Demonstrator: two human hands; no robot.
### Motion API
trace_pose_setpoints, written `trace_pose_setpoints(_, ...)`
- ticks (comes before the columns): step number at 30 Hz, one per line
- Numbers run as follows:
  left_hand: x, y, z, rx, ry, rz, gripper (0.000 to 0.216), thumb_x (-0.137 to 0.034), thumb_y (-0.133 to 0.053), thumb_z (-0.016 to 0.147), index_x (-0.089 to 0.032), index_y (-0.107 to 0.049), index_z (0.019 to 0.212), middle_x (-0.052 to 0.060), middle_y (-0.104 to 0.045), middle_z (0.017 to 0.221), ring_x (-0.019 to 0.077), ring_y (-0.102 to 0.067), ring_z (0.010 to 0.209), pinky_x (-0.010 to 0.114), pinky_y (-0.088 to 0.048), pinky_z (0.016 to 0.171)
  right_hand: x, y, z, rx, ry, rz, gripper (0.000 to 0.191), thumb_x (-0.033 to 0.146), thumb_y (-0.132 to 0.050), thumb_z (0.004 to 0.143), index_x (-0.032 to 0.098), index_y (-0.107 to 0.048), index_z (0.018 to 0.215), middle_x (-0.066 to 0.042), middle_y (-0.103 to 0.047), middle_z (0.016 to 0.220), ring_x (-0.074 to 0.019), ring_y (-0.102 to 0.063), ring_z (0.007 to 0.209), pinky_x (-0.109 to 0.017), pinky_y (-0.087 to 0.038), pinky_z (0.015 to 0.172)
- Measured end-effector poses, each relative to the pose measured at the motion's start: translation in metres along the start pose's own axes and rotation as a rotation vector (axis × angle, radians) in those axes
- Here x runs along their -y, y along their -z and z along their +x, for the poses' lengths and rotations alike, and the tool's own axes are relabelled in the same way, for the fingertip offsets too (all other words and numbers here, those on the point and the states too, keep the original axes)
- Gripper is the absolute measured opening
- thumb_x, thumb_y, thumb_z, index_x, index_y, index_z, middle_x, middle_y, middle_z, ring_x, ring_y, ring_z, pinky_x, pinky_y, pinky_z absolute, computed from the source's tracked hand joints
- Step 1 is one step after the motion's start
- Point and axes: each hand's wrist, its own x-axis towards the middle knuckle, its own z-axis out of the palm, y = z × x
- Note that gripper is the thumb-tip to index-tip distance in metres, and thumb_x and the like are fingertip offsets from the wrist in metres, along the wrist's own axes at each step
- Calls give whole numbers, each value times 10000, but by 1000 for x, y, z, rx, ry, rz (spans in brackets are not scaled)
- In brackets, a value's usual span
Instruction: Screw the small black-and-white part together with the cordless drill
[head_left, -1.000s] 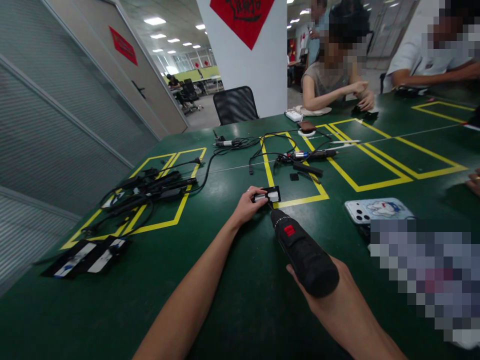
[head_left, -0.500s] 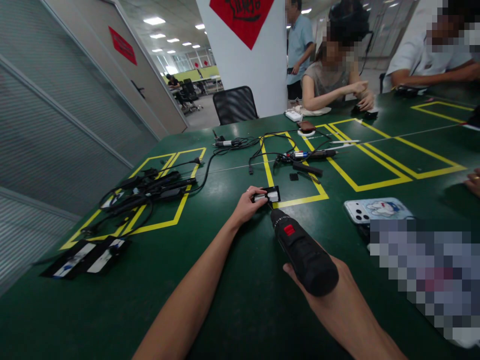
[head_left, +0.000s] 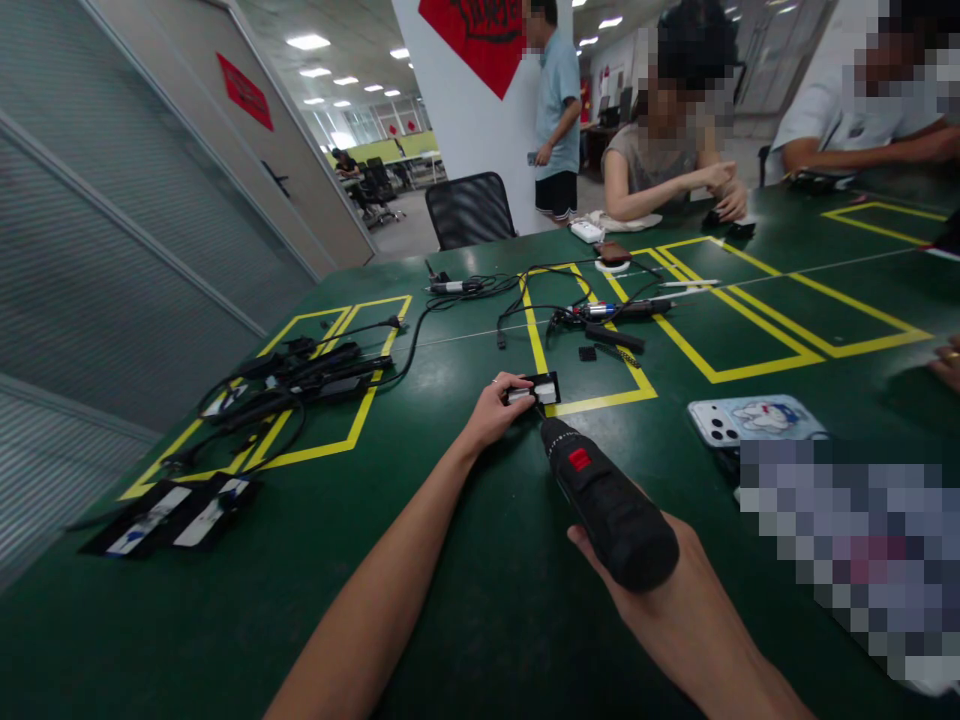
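My left hand point(head_left: 495, 408) is closed on a small black-and-white part point(head_left: 537, 391) that lies on the green table point(head_left: 465, 620), on a yellow tape line. My right hand point(head_left: 679, 600) grips a black electric screwdriver point(head_left: 604, 500) with a red label. The screwdriver's tip touches the part just right of my left fingers.
A phone in a patterned case point(head_left: 757, 418) lies to the right. A bundle of black cables and adapters point(head_left: 300, 375) fills the left taped square; black-and-white parts point(head_left: 169, 512) lie nearer. More tools and cables point(head_left: 607, 315) sit further back. Two people sit at the far side; another stands behind.
My hands and the screwdriver have hardly moved. The standing person in the background has walked to the left, toward the pillar.
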Motion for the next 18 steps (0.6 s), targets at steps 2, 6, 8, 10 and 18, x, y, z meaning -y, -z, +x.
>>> trace_pose_setpoints(2,0,0,0,-2,-1,7,223,-295,-658,798,-200,-669,1000,76,-622,1122,235,-566,1149,387,-399,1024,1,1,0,9,2,-2,296,302,-567,856,279,-567,1152,18,-706,906,-177,-690,777,-273,-508,647)
trace_pose_setpoints(6,-1,0,0,-5,5,5,224,-297,-656,799,-200,-668,1000,77,-623,1130,234,-571,1139,387,-402,1021,4,4,1,2,0,-13,306,275,-558,856,271,-567,1162,17,-703,845,-168,-684,687,-270,-503,619)
trace_pose_setpoints(8,-1,0,0,-3,8,0,224,-298,-656,798,-201,-669,1000,77,-625,1135,235,-567,1145,387,-401,1022,6,7,1,36,-6,-5,349,266,-561,854,257,-551,1202,5,-704,841,-177,-688,696,-273,-506,617)
trace_pose_setpoints(10,-1,0,0,0,10,0,225,-303,-655,801,-203,-668,1003,76,-622,1142,235,-566,1144,389,-401,1023,7,8,0,62,-5,4,391,257,-556,856,245,-531,1246,-5,-702,828,-185,-690,704,-272,-507,601)
trace_pose_setpoints(18,0,0,0,-4,7,3,225,-298,-658,801,-201,-666,1004,77,-618,1126,234,-577,1115,393,-411,1009,-5,-1,-2,19,-8,-36,452,332,-544,880,248,-494,1322,6,-668,693,-180,-637,565,-264,-465,497)
